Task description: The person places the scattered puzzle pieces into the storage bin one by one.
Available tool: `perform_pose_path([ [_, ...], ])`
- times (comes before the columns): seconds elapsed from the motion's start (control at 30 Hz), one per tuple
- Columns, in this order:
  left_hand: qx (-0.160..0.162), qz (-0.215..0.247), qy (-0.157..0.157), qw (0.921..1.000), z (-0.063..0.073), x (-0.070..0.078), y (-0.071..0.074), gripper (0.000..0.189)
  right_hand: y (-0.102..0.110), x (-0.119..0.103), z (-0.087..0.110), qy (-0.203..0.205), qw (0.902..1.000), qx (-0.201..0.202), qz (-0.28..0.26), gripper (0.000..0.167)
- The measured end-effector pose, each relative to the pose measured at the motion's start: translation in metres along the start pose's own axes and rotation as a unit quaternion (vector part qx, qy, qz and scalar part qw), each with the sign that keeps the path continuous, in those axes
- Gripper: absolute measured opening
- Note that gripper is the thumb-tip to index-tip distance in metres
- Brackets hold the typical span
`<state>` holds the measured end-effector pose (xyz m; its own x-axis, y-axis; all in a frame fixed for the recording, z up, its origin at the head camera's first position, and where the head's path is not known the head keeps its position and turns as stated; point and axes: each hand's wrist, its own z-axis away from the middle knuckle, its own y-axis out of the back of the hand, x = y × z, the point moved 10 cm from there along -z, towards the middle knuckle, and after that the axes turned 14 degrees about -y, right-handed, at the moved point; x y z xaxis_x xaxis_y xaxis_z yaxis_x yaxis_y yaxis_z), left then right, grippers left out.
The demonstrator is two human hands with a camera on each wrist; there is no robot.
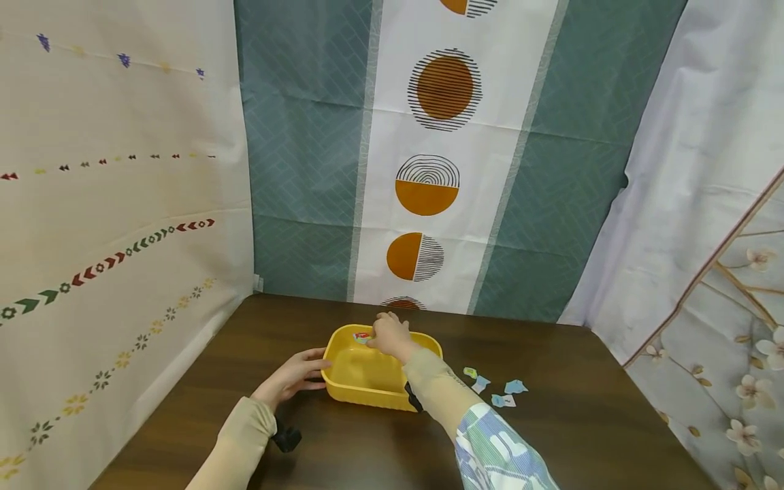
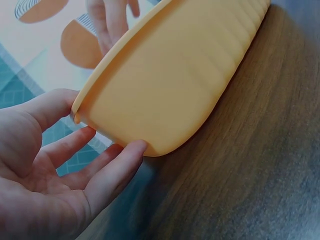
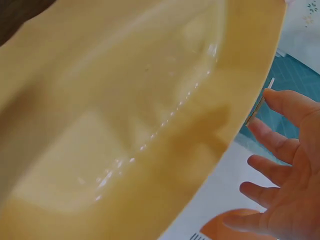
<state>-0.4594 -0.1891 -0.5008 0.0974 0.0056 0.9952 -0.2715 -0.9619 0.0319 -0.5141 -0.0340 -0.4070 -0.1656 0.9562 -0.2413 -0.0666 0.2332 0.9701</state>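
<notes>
A yellow plastic basin (image 1: 367, 397) stands on the dark wooden table. My left hand (image 1: 297, 376) grips its left side; in the left wrist view the thumb is at the rim and the fingertips rest against the outer wall (image 2: 165, 95). Over the basin's far side, my right hand (image 1: 392, 335) pinches a small flat piece (image 1: 362, 337) with red and light blue on it. Seen edge-on in the right wrist view, this thin piece (image 3: 259, 104) sits between thumb and index finger, the other fingers spread. The basin's inside floor (image 3: 125, 100) looks bare where it shows.
Right of the basin lie several small flat pieces: a green one (image 1: 469, 373), a blue and white one (image 1: 480, 384), a blue one (image 1: 516, 386) and another blue and white one (image 1: 503, 401). Patterned curtains (image 1: 306, 170) hang behind the table (image 1: 588, 408) and along both sides.
</notes>
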Motion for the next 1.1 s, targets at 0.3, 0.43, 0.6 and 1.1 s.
perform_pose_path([
  [0.3, -0.004, 0.01, -0.009, 0.9999, -0.001, -0.003, -0.003, 0.066, -0.017, -0.012, -0.009, 0.004, 0.9989, -0.035, 0.032, 0.017],
  [0.43, 0.0, 0.012, -0.006, 0.9999, -0.001, -0.004, -0.002, 0.064, -0.018, -0.017, -0.014, 0.011, 0.9976, -0.036, 0.058, 0.018],
  [0.6, 0.005, 0.01, -0.007, 0.9999, -0.001, -0.003, 0.001, 0.062, -0.02, -0.022, -0.02, 0.027, 0.9953, -0.05, 0.078, 0.017],
  [1.1, 0.004, 0.009, -0.005, 0.9999, 0.0, 0.0, 0.0, 0.064, -0.046, -0.021, -0.036, 0.054, 0.9917, -0.079, 0.087, 0.013],
])
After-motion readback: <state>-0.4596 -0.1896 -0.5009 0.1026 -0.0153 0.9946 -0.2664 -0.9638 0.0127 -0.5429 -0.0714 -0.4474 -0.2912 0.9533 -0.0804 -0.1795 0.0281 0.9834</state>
